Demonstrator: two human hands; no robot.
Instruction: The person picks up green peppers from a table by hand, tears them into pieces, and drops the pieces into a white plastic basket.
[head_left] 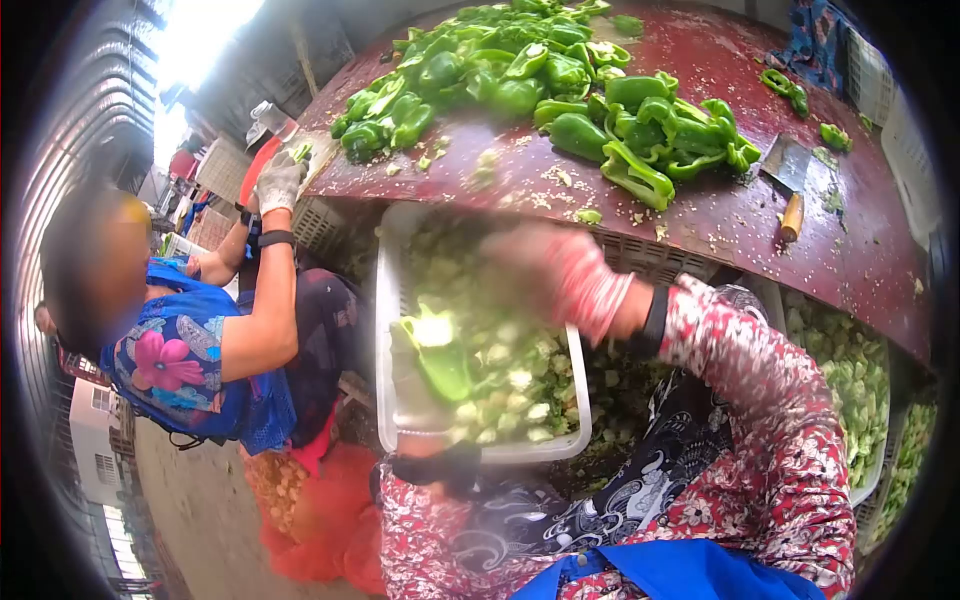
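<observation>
On the blurred right hand (560, 280) and left hand (428, 443), finger opening and grip are unclear. Near the left fingers: a glossy green pepper (443, 362). Pale-green pieces (520, 405) part-fill the white plastic crate (385, 350); cut green peppers (515, 97) heaped beyond seem left.

1. White glare burns out the opening (205, 30) between ten and eleven o'clock.
2. The scene is bright; the red tabletop (850, 205) shines at two o'clock, with dimmer shade beneath it.
3. Near the centre, highlights bleach the pale-green pieces (520, 380).
4. Motion blur smears the right hand (555, 275) and, towards seven o'clock, the left hand (435, 462).
5. Wide-angle distortion bows the ribbed wall (75, 190) at nine o'clock; black vignetting rounds the corners.
</observation>
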